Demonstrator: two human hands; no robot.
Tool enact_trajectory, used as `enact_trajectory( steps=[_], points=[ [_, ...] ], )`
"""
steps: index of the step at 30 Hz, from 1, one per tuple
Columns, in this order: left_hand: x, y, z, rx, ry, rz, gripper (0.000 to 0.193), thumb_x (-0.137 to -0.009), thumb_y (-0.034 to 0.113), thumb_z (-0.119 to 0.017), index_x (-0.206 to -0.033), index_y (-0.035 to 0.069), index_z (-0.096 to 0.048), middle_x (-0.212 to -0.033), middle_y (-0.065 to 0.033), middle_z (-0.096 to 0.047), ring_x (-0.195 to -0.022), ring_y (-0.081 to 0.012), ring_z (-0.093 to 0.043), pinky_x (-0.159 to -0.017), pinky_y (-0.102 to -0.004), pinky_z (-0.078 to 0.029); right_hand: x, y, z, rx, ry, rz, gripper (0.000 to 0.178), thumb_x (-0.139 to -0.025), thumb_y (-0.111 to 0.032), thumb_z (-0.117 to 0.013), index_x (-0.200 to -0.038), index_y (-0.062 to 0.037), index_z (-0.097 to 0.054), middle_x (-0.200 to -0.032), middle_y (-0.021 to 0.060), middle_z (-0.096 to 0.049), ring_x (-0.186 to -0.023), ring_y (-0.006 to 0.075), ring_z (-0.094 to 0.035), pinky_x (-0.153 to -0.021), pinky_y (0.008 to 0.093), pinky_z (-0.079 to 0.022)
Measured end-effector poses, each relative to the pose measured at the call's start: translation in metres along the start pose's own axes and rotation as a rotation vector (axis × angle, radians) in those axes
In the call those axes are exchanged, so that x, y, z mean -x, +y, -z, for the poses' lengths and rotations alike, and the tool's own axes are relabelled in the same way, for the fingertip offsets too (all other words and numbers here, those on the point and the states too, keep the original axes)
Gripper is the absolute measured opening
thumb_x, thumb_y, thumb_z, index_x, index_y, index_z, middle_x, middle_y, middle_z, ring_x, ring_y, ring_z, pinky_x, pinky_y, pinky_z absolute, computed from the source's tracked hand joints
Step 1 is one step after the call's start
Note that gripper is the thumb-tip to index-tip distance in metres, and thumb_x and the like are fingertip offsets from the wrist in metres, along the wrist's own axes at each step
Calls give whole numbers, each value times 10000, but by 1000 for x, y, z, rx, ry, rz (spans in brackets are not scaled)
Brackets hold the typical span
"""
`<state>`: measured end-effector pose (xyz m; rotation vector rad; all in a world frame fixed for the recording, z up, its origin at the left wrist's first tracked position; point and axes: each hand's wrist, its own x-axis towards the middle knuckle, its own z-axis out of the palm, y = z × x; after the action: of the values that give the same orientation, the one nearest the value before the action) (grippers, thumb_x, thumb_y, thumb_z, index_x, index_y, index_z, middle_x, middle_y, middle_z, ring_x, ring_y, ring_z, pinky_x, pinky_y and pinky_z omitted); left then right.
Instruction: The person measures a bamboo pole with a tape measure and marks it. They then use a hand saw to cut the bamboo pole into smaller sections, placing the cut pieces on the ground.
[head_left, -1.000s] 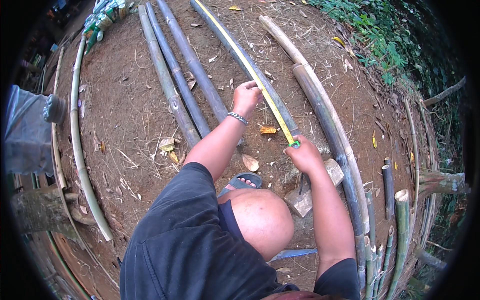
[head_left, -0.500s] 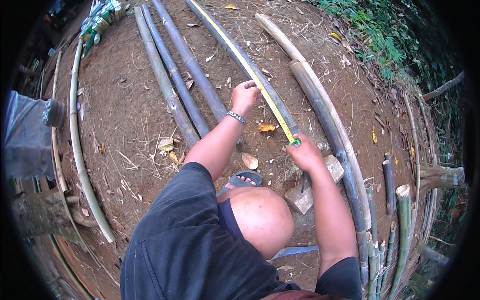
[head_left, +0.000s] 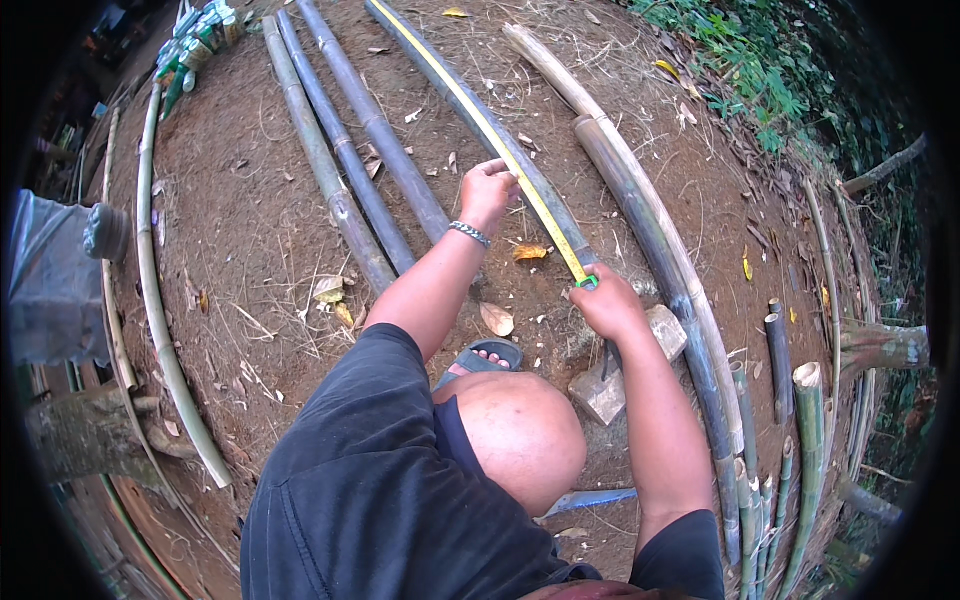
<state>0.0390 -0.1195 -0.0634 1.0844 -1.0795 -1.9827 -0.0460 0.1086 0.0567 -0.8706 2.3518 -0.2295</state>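
A yellow tape measure blade [head_left: 480, 118] lies stretched along a dark bamboo pole [head_left: 447, 92] that runs away from me on the ground. The tape's green-trimmed case [head_left: 588, 283] sits in my right hand [head_left: 610, 305], which is closed around it at the pole's near end. Farther up the pole, my left hand [head_left: 487, 196] has its fingers bent and closed at the blade's left edge. Its thumb is partly hidden. The blade's far end passes out of the top of the view.
Several dark bamboo poles [head_left: 370, 125] lie to the left. Longer poles [head_left: 640, 195] lie close on the right, beside a stone block [head_left: 630, 365]. A saw blade [head_left: 590, 500] rests near my knee. Cut bamboo pieces [head_left: 808, 430] stand at the lower right, and dry leaves [head_left: 496, 319] litter the dirt.
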Motion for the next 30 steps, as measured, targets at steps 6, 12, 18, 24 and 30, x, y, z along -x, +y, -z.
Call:
enact_trajectory(
  steps=[6, 12, 18, 24, 30],
  points=[
    [-5, -4, 2, 6, -47, -12, 379, -947, 25, -629, -1315, -59, -602, -1055, -101, -734, -884, -167, -717, -781, -300, -585, 1, -4, 10, 24, -81, -22, 602, -844, -329, -627, -1396, -92, -578, -1251, 243, -677, -1171, 396, -648, -1022, 466, -499],
    [16, -22, -3, -44, -159, 131, 567, -984, 108, -653, -1470, -69, -420, -1239, -170, -684, -1092, -237, -693, -922, -360, -566, 21, 63, 11, 6, 0, 8, 612, -834, -319, -646, -1410, -128, -567, -1250, 224, -680, -1177, 379, -646, -1014, 466, -507],
    [37, -51, 0, -183, -239, 141, 495, -1000, 167, -655, -1427, -27, -498, -1225, -136, -703, -1031, -193, -709, -872, -328, -563, 104, 212, 5, -27, 38, -218, 704, -797, -263, -703, -1461, -138, -501, -1323, 231, -640, -1226, 391, -616, -1044, 448, -490],
    [79, -44, -50, -401, -456, 26, 489, -1005, 142, -657, -1416, -72, -500, -1175, -149, -716, -1002, -172, -710, -887, -292, -573, 213, 340, -12, -174, 75, -423, 664, -751, -171, -751, -1379, -108, -545, -1305, 212, -645, -1220, 374, -620, -1043, 421, -491],
    [132, -42, -122, -678, -781, -182, 457, -981, 137, -690, -1355, -92, -561, -1161, -152, -738, -1013, -162, -713, -859, -271, -555, 271, 400, -36, -194, 217, -524, 585, -724, -88, -731, -1294, -111, -602, -1201, 203, -676, -1125, 374, -652, -974, 429, -516]
  ],
)
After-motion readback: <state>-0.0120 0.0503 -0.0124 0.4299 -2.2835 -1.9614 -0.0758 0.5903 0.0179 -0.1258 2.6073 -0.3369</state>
